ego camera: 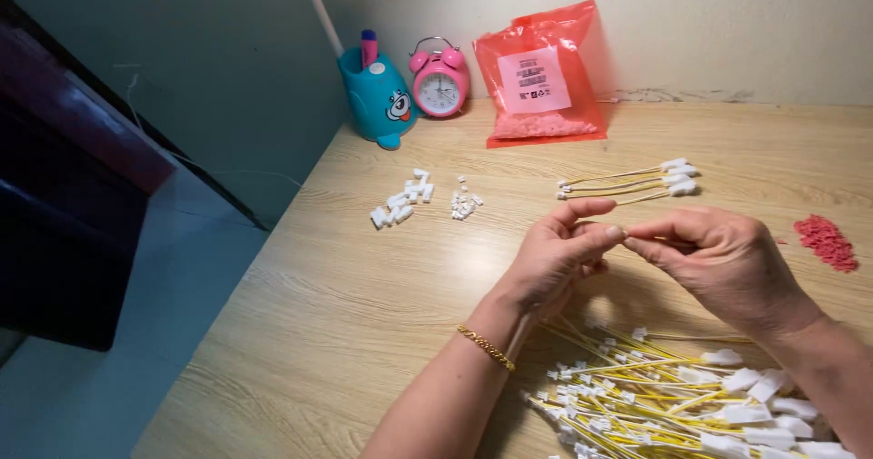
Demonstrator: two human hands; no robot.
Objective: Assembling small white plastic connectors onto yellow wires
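Two hands meet just right of the frame's centre, above the wooden bench (346,295). I see my left hand (555,254), a gold bracelet (486,347) on its wrist, with thumb and forefinger pinched together, and my right hand (718,259) pinched against it fingertip to fingertip. Between them sits something very small, with a thin yellow wire end just showing at the pinch; what the piece is I cannot tell, as the fingers cover it.

Below the hands, at the lower right edge, lies a loose heap of yellow wires with white connectors (673,400). Just above the hands, four similar wires (627,184) lie side by side, white ends to the right. Left of those sit two little clusters of white plastic pieces (400,203). At the far right lies a small pile of red bits (826,241). Along the wall at the top stand a teal pen holder (377,95), a pink alarm clock (440,82) and a red plastic bag (541,73).
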